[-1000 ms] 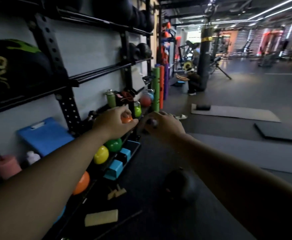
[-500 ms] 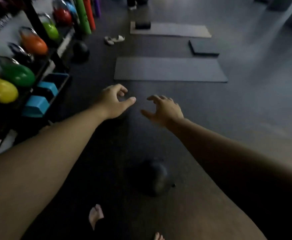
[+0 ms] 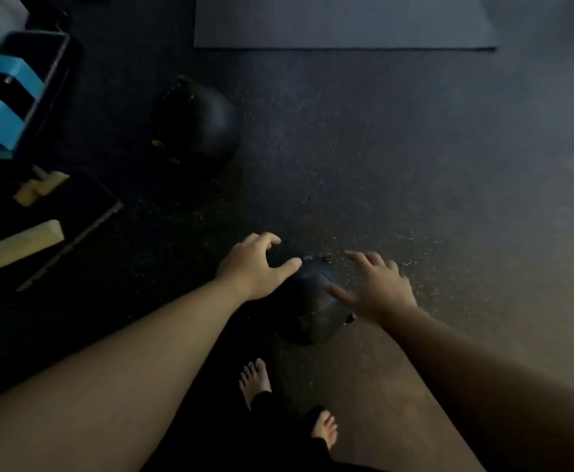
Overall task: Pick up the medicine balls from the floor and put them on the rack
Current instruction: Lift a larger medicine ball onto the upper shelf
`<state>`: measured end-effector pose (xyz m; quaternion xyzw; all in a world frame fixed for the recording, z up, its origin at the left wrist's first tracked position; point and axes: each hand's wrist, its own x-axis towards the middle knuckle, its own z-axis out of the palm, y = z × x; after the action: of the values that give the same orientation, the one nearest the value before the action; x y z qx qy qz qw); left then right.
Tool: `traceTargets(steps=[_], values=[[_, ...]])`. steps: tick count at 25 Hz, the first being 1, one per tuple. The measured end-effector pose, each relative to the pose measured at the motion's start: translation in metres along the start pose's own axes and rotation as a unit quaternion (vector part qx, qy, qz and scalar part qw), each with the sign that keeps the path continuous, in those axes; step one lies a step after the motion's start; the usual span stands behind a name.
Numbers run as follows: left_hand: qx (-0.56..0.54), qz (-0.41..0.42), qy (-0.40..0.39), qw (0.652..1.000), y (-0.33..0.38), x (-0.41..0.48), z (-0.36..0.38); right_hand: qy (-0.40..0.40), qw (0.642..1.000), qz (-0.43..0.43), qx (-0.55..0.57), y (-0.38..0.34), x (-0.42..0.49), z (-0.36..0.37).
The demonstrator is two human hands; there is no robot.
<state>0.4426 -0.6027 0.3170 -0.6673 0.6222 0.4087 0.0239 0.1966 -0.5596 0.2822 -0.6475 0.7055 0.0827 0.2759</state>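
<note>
Two bare hands reach down toward a black ball on a dark gym floor.

The near ball lies just ahead of the person's bare feet. The left hand at its 10 o'clock and the right hand at its 2 o'clock both have fingers spread, grip released, holding nothing. A second black ball rests well apart at 11 o'clock, near the rack at the left edge.

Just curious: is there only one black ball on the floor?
No, a second black ball lies farther off, beyond the near ball under the hands.
</note>
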Motion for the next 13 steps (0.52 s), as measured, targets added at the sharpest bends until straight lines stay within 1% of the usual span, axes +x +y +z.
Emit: traceTargets(steps=[3,5,8,11,13], values=[[-0.025,-0.042,-0.037,0.998,-0.042,0.065,0.064,-0.042,0.999,0.015,-0.001,0.022,0.053,0.073],[-0.051,-0.069,-0.043,0.995,-0.071,0.107,0.110,-0.070,0.997,0.010,-0.003,0.037,0.096,0.124],[-0.075,-0.089,-0.037,0.993,-0.115,0.161,0.183,-0.085,0.996,0.008,0.013,0.061,0.163,0.189],[-0.153,-0.122,-0.009,0.981,-0.149,0.224,0.243,-0.092,0.993,0.004,0.076,0.086,0.221,0.239],[-0.235,-0.167,-0.004,0.957,-0.165,0.246,0.282,-0.106,0.982,0.024,0.155,0.099,0.242,0.262]])
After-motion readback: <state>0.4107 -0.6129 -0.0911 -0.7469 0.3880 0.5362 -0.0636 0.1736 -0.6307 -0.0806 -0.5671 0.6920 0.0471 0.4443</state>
